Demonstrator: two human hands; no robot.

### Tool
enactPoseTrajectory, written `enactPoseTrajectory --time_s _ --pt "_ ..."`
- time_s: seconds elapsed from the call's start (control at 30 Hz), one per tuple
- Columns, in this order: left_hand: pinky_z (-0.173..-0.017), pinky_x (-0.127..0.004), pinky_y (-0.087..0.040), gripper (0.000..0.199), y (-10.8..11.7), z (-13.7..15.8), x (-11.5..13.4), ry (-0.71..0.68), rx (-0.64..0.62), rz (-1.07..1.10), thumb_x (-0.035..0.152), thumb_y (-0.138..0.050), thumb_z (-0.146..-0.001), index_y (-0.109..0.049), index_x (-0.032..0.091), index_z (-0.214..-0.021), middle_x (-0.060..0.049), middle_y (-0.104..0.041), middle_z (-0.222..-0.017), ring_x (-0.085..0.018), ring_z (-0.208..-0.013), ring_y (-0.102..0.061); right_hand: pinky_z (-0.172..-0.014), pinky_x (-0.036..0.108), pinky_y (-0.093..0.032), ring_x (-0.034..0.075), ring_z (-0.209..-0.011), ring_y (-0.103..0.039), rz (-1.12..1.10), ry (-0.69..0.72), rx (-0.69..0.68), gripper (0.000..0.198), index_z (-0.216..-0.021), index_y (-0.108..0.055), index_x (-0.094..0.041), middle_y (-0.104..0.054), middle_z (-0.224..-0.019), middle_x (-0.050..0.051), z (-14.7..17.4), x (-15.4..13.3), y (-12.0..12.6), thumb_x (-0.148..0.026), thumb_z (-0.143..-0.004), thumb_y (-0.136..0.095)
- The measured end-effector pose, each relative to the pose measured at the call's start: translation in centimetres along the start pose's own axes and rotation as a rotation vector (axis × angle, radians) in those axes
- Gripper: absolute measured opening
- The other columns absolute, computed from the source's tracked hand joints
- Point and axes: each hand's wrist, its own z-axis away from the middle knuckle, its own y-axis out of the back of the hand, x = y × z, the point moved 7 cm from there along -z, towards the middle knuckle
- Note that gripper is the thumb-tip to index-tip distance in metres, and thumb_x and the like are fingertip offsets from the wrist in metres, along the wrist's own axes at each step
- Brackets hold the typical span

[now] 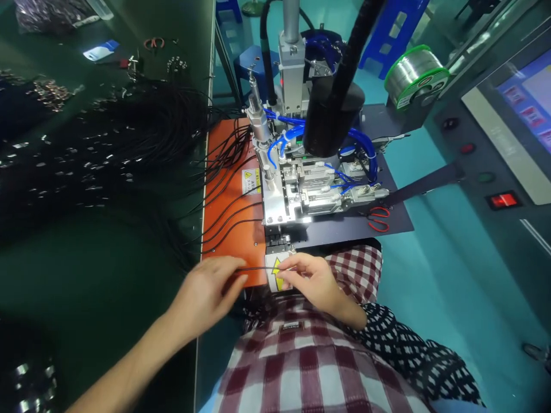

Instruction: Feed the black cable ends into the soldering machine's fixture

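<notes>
A thin black cable [259, 268] runs level between my two hands, in front of the machine. My left hand [210, 287] is closed on it over the orange plate [232, 229]. The fingertips of my right hand [312, 278] pinch its other end above a white label with a yellow arrow [276, 275]. Just beyond the hands stands the soldering machine [275, 201], with metal cylinders and blue air tubes. Several more black cables [232, 232] cross the orange plate and lead into its near side.
A large heap of black cables [159, 126] covers the dark table at left. Red-handled scissors [379, 219] lie on the machine's base. A solder wire spool [415, 74] stands behind at right, beside a control panel with a red switch [503, 199]. A black nozzle [329, 120] hangs over the machine.
</notes>
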Motion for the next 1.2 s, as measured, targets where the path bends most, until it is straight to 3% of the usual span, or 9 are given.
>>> enactPoseTrajectory --time_s 0.13,0.23,0.43,0.6,0.73,0.9,0.97,1.07,1.2 --pt "-0.073 -0.028 -0.049 0.023 -2.1 -2.3 4.2 -0.026 -0.18 0.236 0.029 -0.039 -0.099 -0.058 0.023 -0.112 -0.002 -0.069 -0.094 -0.016 -0.082 -0.066 -0.059 0.027 -0.053 0.014 -0.063 -0.066 0.06 0.035 -0.008 0.012 -0.092 -0.071 -0.019 -0.07 -0.072 0.001 0.1 -0.1 -0.1 -0.024 -0.082 -0.068" --pt "-0.065 -0.024 -0.046 0.023 -2.6 -3.1 4.9 0.037 -0.224 0.366 0.029 -0.036 -0.1 -0.058 0.023 -0.106 0.001 -0.066 -0.084 -0.013 -0.072 -0.062 -0.058 0.026 -0.053 0.014 -0.063 -0.065 0.104 0.036 0.09 0.013 -0.092 -0.07 -0.018 -0.069 -0.073 0.001 0.2 0.0 1.3 -0.024 -0.08 -0.07" --pt "-0.075 -0.03 -0.045 0.021 -2.0 -3.7 5.4 0.008 -0.149 0.304 0.027 -0.041 -0.097 -0.061 0.019 -0.099 -0.004 -0.064 -0.088 -0.017 -0.081 -0.059 -0.056 0.024 -0.052 0.013 -0.062 -0.062 0.197 0.081 0.114 0.005 -0.079 -0.069 -0.018 -0.069 -0.076 0.002 0.2 -0.9 2.3 -0.023 -0.081 -0.068" --pt "-0.062 -0.022 -0.044 0.015 -2.6 -4.0 5.0 0.097 -0.072 0.594 0.025 -0.05 -0.094 -0.063 0.02 -0.089 0.001 -0.063 -0.076 -0.011 -0.066 -0.057 -0.049 0.022 -0.045 0.01 -0.051 -0.055 0.048 0.08 0.126 0.008 -0.073 -0.067 -0.017 -0.064 -0.064 -0.001 -0.2 -1.5 1.7 -0.021 -0.078 -0.07" --pt "-0.058 -0.02 -0.044 0.012 -3.5 -3.9 3.7 0.229 0.079 0.8 0.027 -0.059 -0.089 -0.063 0.018 -0.083 0.002 -0.061 -0.072 -0.01 -0.063 -0.056 -0.053 0.023 -0.046 0.01 -0.056 -0.056 0.059 0.199 0.196 0.011 -0.069 -0.066 -0.017 -0.064 -0.066 0.0 -0.6 -1.8 1.8 -0.019 -0.08 -0.069" --pt "-0.059 -0.02 -0.045 0.013 -4.4 -4.1 3.4 0.253 -0.021 0.863 0.029 -0.058 -0.09 -0.066 0.019 -0.088 0.001 -0.062 -0.075 -0.011 -0.067 -0.057 -0.07 0.03 -0.053 0.016 -0.073 -0.064 0.255 0.402 0.169 0.008 -0.075 -0.072 -0.02 -0.07 -0.077 0.004 -0.8 -2.6 2.3 -0.021 -0.083 -0.069" --pt "-0.057 -0.02 -0.045 0.014 -4.5 -4.1 3.1 0.275 -0.031 0.878 0.03 -0.058 -0.089 -0.066 0.019 -0.089 0.001 -0.062 -0.073 -0.011 -0.064 -0.056 -0.067 0.029 -0.053 0.016 -0.071 -0.064 0.263 0.353 0.178 0.005 -0.081 -0.073 -0.02 -0.071 -0.08 0.004 -1.0 -2.3 2.8 -0.021 -0.083 -0.068" --pt "-0.053 -0.021 -0.045 0.015 -4.8 -4.0 2.6 0.348 -0.019 0.949 0.032 -0.06 -0.087 -0.064 0.018 -0.087 0.002 -0.061 -0.068 -0.011 -0.058 -0.056 -0.052 0.024 -0.048 0.012 -0.058 -0.059 0.125 0.13 0.199 0.009 -0.088 -0.071 -0.019 -0.068 -0.075 0.002 -1.2 -0.9 3.5 -0.025 -0.081 -0.07" --pt "-0.055 -0.023 -0.048 0.015 -5.2 -3.9 2.6 0.391 -0.028 1.012 0.031 -0.063 -0.085 -0.062 0.017 -0.086 0.001 -0.061 -0.067 -0.011 -0.057 -0.059 -0.047 0.021 -0.042 0.008 -0.048 -0.051 -0.145 -0.035 0.101 0.016 -0.079 -0.067 -0.018 -0.064 -0.068 -0.001 -1.2 0.0 2.7 -0.032 -0.077 -0.073"
